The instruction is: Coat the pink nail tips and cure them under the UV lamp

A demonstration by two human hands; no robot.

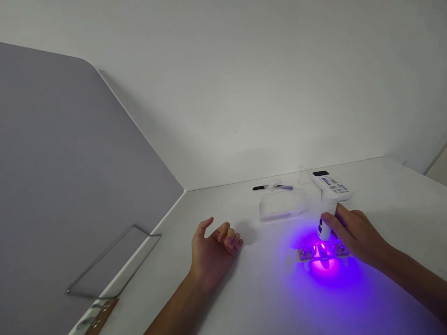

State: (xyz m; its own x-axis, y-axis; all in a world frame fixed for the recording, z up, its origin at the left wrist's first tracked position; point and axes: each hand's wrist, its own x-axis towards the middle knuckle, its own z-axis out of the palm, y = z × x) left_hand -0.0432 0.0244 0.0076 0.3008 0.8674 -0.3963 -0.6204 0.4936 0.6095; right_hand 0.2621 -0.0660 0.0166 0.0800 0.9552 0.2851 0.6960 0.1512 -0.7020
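Note:
My right hand [356, 235] grips a small white lamp [326, 223] held upright, its tip pointed down. It throws violet light on a narrow strip [323, 252] carrying several small shiny pieces on the white table [265, 293]. My left hand [213, 249] rests on the table to the left, palm up, fingers loosely curled, holding nothing. It lies well apart from the strip.
Behind the strip lie a clear plastic bag [281, 207], a black-handled pen-like tool [272, 187] and a white labelled device [331, 184]. A grey divider panel [63, 177] with a wire bracket [111, 265] walls off the left side. A white wall stands behind.

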